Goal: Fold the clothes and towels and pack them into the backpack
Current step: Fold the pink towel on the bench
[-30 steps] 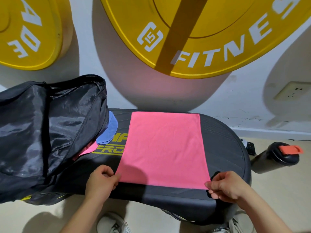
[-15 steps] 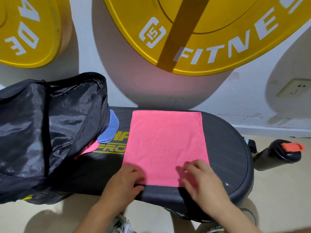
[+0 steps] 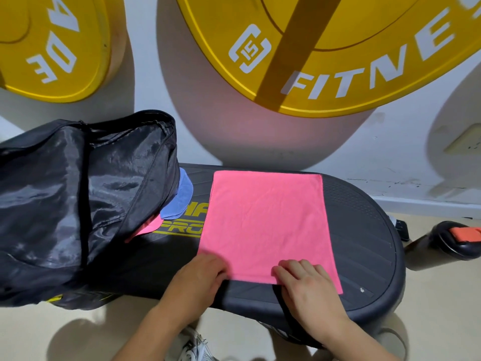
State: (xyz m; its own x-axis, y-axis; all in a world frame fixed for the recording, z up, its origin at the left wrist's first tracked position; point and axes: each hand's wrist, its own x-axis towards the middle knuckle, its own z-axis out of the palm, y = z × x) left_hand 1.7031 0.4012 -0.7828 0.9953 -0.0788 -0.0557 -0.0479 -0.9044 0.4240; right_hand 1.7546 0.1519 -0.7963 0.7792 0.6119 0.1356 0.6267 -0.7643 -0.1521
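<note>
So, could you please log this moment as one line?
stage: folding | pink towel: flat on black platform | left hand: at near-left corner | right hand: resting on near edge | backpack: open
</note>
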